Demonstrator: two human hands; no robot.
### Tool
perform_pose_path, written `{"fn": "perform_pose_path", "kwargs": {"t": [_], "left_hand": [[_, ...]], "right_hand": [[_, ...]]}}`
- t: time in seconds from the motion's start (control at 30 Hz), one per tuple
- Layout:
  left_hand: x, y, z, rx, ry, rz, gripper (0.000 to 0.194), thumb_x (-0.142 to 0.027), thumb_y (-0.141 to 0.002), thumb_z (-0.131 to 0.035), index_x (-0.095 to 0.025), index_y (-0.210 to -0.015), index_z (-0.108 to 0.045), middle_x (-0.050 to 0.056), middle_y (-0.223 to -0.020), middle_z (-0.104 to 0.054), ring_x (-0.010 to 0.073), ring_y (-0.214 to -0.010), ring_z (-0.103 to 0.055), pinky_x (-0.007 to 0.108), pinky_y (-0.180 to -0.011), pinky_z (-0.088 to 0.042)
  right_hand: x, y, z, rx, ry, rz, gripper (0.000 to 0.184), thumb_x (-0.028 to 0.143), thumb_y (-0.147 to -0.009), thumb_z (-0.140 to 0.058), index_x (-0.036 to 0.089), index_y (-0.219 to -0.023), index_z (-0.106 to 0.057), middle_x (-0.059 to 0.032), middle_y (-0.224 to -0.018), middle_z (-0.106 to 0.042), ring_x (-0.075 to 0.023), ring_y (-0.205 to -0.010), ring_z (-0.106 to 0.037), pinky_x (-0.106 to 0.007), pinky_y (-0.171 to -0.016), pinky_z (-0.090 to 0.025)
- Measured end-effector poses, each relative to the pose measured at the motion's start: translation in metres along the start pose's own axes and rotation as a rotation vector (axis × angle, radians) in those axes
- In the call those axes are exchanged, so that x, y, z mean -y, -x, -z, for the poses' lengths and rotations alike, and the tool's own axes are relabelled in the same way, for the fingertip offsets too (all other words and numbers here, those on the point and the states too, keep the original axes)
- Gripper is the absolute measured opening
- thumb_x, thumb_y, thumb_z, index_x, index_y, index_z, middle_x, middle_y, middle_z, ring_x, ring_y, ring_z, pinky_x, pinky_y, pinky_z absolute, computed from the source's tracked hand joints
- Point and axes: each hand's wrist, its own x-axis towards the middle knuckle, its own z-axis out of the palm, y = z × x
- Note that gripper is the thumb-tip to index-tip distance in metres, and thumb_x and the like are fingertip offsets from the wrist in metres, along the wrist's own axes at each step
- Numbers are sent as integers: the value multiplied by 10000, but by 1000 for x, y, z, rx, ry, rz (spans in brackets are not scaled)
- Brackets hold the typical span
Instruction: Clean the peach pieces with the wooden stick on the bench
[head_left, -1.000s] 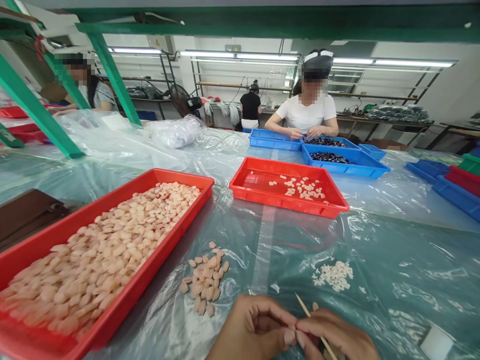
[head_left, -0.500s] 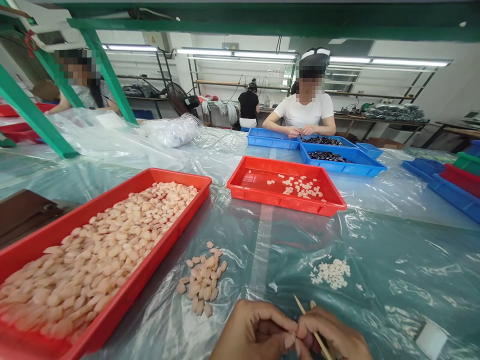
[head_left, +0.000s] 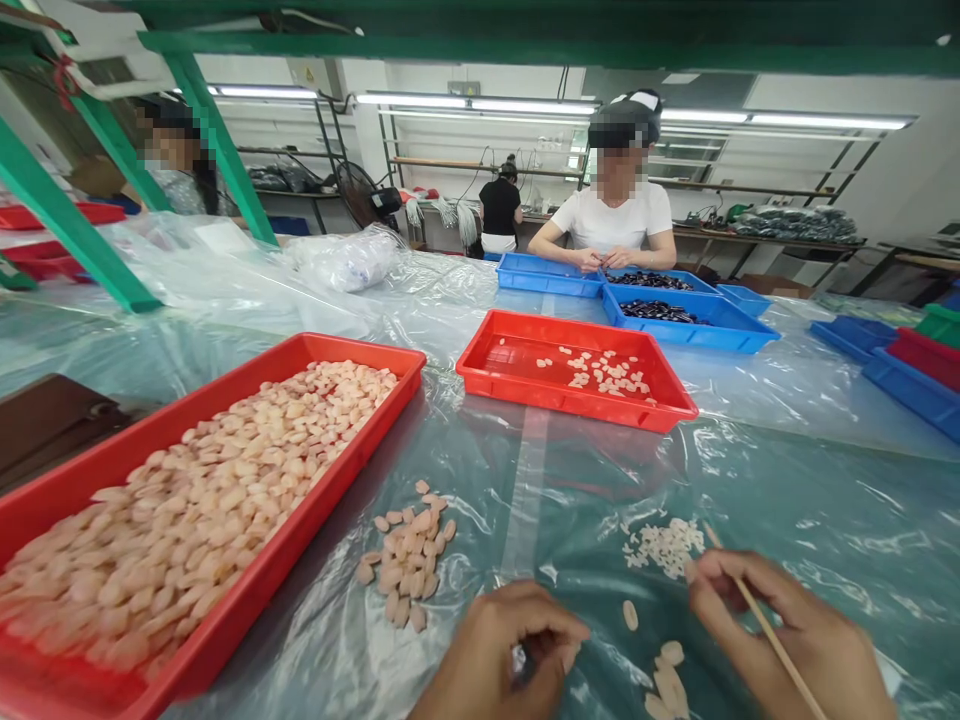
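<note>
My right hand (head_left: 799, 635) is closed with a thin pointed wooden stick (head_left: 765, 620) lying across its fingers. Its thumb and index fingertip are at the right edge of a small heap of white bits (head_left: 664, 546). My left hand (head_left: 510, 645) is at the bottom centre, its thumb and index finger pinched together; whatever is between the tips is too small to make out. Between the hands, several pale oval pieces (head_left: 670, 690) lie on the plastic sheet, with a single oval piece (head_left: 631, 615) above them. Left of my left hand rests a loose pile of pinkish oval pieces (head_left: 409, 560).
A long red tray (head_left: 360, 350) full of pale oval pieces stands at the left. Farther back, a second red tray (head_left: 517, 355) holds some. Across the table a person (head_left: 615, 215) works at blue trays (head_left: 697, 335) of dark pieces. Green posts (head_left: 217, 150) rise at left.
My right hand has moved right and up, away from my left hand to the white heap, carrying the stick. The oval pieces between the hands are now uncovered. My left hand has barely moved.
</note>
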Motion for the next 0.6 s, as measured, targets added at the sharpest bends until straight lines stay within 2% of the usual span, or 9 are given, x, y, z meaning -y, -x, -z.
{"fn": "perform_pose_path", "kwargs": {"t": [0.1, 0.2, 0.3, 0.47, 0.53, 0.6], "left_hand": [[1, -1, -2, 51, -125, -51, 271, -9, -725, -552, -90, -892, -749, 114, -783, -702, 185, -691, -655, 212, -608, -484], [4, 0, -4, 90, -204, -7, 315, 9, -695, -589, -96, -951, -739, 109, -806, -722, 180, -668, -660, 202, -594, -493], [5, 0, -5, 142, -293, -17, 287, 13, -677, -628, -98, -914, -747, 103, -792, -731, 193, -690, -663, 220, -644, -503], [4, 1, -5, 178, -405, -17, 215, -10, -689, -655, -114, -848, -756, 88, -752, -705, 205, -716, -663, 223, -657, -497], [2, 1, -5, 179, -417, 4, 200, -38, -701, -668, -126, -855, -759, 81, -758, -697, 205, -717, -661, 222, -648, -497], [0, 1, -4, 183, -416, 35, 215, -48, -687, -694, -133, -873, -761, 77, -780, -699, 205, -725, -662, 223, -650, -498]], "right_hand": [[-11, -5, -2, -26, 131, 77, 191, 353, -825, -512, 245, -760, -654, -20, -697, -708, -170, -520, -684, -197, -388, -480], [-5, 0, -13, 93, 108, 156, 190, 342, -867, -479, 254, -733, -581, 13, -622, -655, -148, -474, -647, -193, -395, -473], [6, 11, -26, 185, 93, 224, 152, 305, -857, -489, 258, -712, -492, 45, -583, -581, -135, -466, -605, -197, -440, -468], [4, 23, -33, 312, 126, 170, 116, 172, -757, -438, 261, -690, -405, 70, -562, -537, -122, -433, -584, -196, -429, -449], [-2, 22, -28, 358, 145, 204, 127, 163, -712, -493, 262, -664, -431, 71, -531, -560, -135, -428, -592, -204, -416, -461], [-5, 20, -21, 338, 132, 246, 64, 203, -747, -557, 266, -747, -567, 34, -618, -666, -171, -524, -666, -226, -459, -521]]}}
